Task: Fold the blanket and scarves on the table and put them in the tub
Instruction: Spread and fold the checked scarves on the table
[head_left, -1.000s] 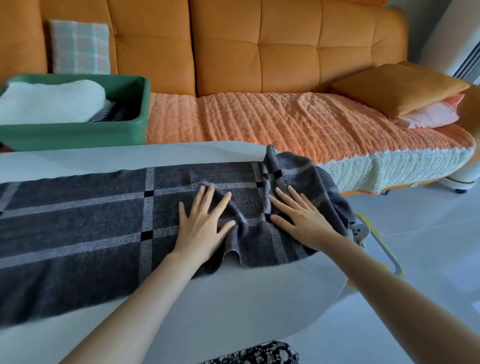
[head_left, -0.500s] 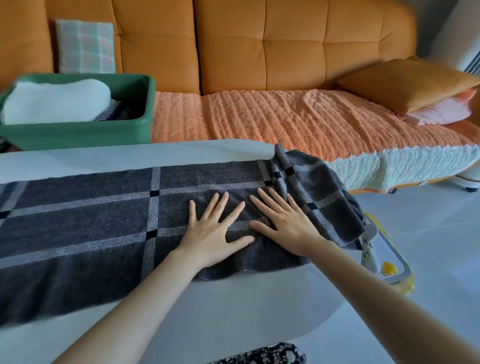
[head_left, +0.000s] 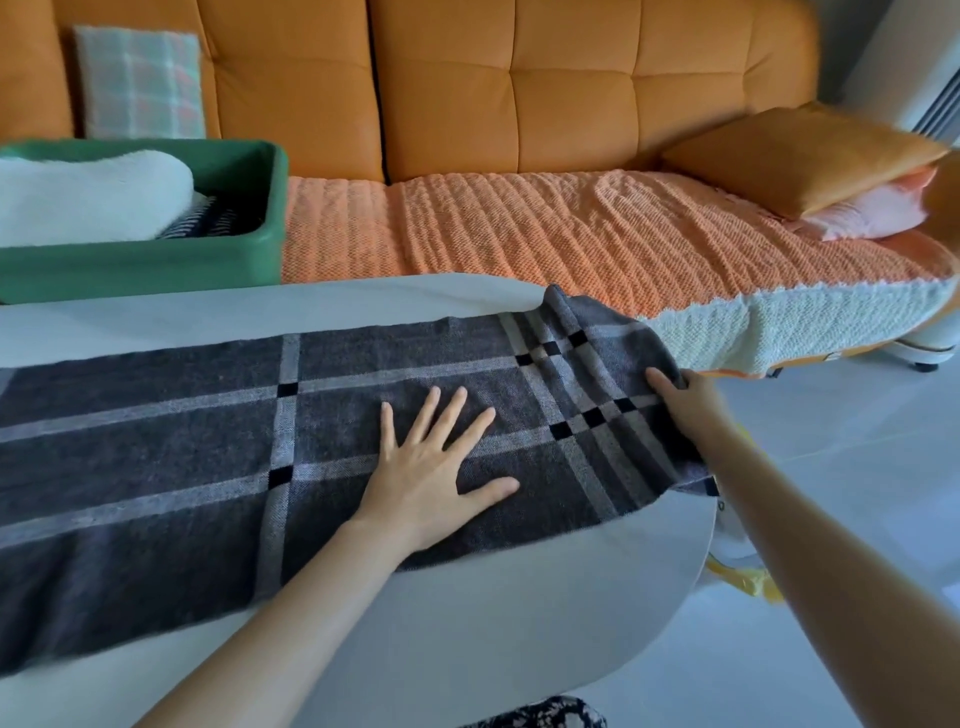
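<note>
Head view, one scarf (head_left: 156, 467), left hand (head_left: 431, 473) flat on it, right hand (head_left: 685, 405) gripping its end

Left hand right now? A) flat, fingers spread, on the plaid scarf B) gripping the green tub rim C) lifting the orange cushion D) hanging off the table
A: the left hand lies palm down with its fingers spread on the plaid scarf.

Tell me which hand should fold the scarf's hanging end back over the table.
Right. The right hand grips the scarf at its end, at the rounded edge of the table; the left hand lies flat mid-scarf, well placed to pin it.
</note>
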